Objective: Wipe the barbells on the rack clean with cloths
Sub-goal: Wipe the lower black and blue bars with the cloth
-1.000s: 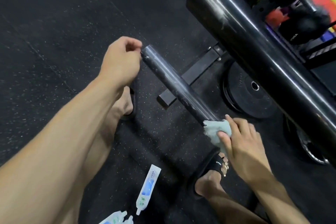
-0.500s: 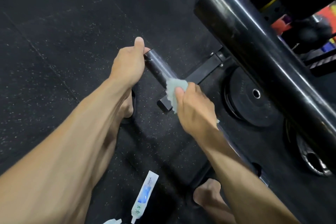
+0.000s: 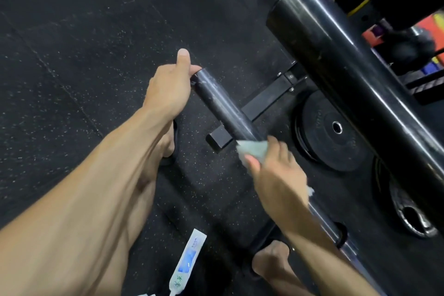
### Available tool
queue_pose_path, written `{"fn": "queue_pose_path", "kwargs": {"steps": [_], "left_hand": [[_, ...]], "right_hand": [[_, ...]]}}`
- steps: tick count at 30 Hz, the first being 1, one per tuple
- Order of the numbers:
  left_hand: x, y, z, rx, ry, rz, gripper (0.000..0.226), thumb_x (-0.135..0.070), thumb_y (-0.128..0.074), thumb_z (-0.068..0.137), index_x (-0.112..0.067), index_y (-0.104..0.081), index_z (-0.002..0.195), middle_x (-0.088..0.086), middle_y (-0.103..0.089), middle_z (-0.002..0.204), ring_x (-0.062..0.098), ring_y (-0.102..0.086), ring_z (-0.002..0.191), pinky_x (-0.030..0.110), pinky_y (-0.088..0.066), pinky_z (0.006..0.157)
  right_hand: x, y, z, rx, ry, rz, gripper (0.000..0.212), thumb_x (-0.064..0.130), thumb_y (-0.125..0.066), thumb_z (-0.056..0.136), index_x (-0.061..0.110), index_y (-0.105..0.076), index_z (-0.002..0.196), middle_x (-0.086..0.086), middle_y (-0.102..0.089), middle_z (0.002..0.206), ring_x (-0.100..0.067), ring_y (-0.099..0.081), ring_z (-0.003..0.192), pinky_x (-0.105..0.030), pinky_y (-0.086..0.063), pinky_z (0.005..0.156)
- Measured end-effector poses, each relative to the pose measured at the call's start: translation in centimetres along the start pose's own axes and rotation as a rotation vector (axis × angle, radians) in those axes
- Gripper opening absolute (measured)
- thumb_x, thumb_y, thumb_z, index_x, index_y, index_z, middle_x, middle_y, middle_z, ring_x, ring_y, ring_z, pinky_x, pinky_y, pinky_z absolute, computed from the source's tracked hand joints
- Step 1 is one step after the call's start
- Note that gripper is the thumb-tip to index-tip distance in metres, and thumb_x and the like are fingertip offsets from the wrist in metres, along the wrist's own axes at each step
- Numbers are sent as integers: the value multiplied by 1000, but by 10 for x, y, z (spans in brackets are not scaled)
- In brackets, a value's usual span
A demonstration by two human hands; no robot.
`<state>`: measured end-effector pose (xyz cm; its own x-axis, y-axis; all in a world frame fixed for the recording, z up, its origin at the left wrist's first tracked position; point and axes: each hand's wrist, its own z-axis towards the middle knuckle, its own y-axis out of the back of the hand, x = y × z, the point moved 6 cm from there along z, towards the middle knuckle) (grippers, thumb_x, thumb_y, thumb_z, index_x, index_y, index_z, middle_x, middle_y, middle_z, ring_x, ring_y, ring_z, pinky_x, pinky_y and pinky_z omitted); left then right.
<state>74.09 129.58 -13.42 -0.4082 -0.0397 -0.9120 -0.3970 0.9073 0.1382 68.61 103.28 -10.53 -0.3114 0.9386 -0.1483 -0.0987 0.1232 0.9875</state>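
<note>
A dark barbell sleeve point(image 3: 223, 103) with pale smudges runs from centre toward the lower right. My left hand point(image 3: 168, 89) holds its free end, thumb raised above the end face, fingers hidden behind it. My right hand point(image 3: 276, 175) grips a pale green cloth point(image 3: 252, 150) wrapped against the sleeve about midway along; the bar past it is hidden under my wrist, then shows again as a thinner shaft point(image 3: 336, 233). A second, thicker black barbell sleeve point(image 3: 348, 62) crosses the upper right, closer to the camera.
A black rack foot point(image 3: 259, 106) lies on the speckled rubber floor under the bar. Black weight plates point(image 3: 334, 127) and a metal-rimmed plate point(image 3: 413, 214) lean at the right. A white and blue wipe packet point(image 3: 189, 262) lies near my feet in sandals point(image 3: 271, 262).
My right hand slid the cloth back down the sleeve from near the free end to the middle. My left hand stayed on the end.
</note>
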Motion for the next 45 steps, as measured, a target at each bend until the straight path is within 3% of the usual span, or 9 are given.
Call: {"fn": "queue_pose_path", "kwargs": {"steps": [4, 10, 17, 25, 29, 35, 38, 42, 45], "left_hand": [[1, 3, 5, -4, 11, -19, 61, -81, -23, 76, -53, -77, 85, -12, -77, 105, 22, -68, 111, 49, -47, 107], [0, 5, 1, 3, 2, -84, 62, -73, -26, 90, -43, -80, 85, -14, -78, 101, 15, -68, 108, 48, -47, 108], [-2, 1, 0, 60, -32, -52, 68, -74, -23, 90, -38, -79, 101, -16, -76, 107, 11, -67, 110, 44, -45, 109], [-4, 3, 5, 44, 30, -69, 68, -77, -21, 83, -43, -80, 86, -15, -77, 100, 16, -68, 106, 46, -44, 108], [-2, 7, 4, 65, 61, -102, 67, -71, -22, 97, -39, -81, 93, -9, -78, 96, 16, -68, 104, 44, -45, 107], [10, 9, 6, 122, 48, -153, 71, -70, -18, 99, -42, -81, 85, -13, -78, 100, 7, -67, 110, 44, -39, 114], [10, 6, 7, 119, 48, -168, 73, -63, -19, 105, -43, -80, 71, -14, -79, 90, 7, -70, 102, 41, -45, 110], [12, 2, 11, 110, 47, -121, 68, -76, -17, 89, -49, -80, 81, -13, -79, 92, 15, -70, 106, 45, -45, 109], [16, 2, 13, 107, 84, -109, 75, -80, -17, 82, -41, -81, 84, -7, -79, 93, 21, -69, 107, 48, -45, 107]], "right_hand": [[70, 13, 78, -61, 27, -4, 53, 56, -32, 104, 10, -57, 102, -5, -59, 84, -23, -63, 65, -32, -35, 48], [42, 12, 77, 305, -9, 348, 52, 63, -24, 103, 20, -45, 123, -1, -64, 104, -29, -60, 89, -42, -43, 76], [-17, 2, -15, 28, 32, 50, 74, 64, -39, 100, 2, -51, 138, -10, -65, 106, -26, -69, 86, -30, -51, 60], [89, 11, 94, -89, 41, -125, 63, 62, -39, 100, 5, -55, 119, -7, -57, 92, -21, -63, 71, -32, -42, 51], [113, 6, 143, 204, 40, 164, 58, 67, -30, 101, 14, -44, 120, -8, -62, 112, -34, -64, 97, -38, -35, 71], [41, 18, 63, 337, -14, 388, 48, 69, -35, 98, 31, -44, 125, 11, -65, 88, -8, -66, 67, -36, -52, 77], [12, 17, 21, 241, 21, 196, 69, 73, -24, 92, 25, -41, 138, 8, -62, 111, -15, -66, 93, -34, -50, 74], [36, 8, 43, 108, 73, 37, 66, 64, -29, 98, 7, -52, 120, -6, -61, 95, -27, -66, 76, -33, -41, 54], [87, 15, 101, 25, 87, 42, 54, 59, -28, 103, 10, -49, 112, -7, -58, 96, -30, -65, 76, -34, -31, 58]]}}
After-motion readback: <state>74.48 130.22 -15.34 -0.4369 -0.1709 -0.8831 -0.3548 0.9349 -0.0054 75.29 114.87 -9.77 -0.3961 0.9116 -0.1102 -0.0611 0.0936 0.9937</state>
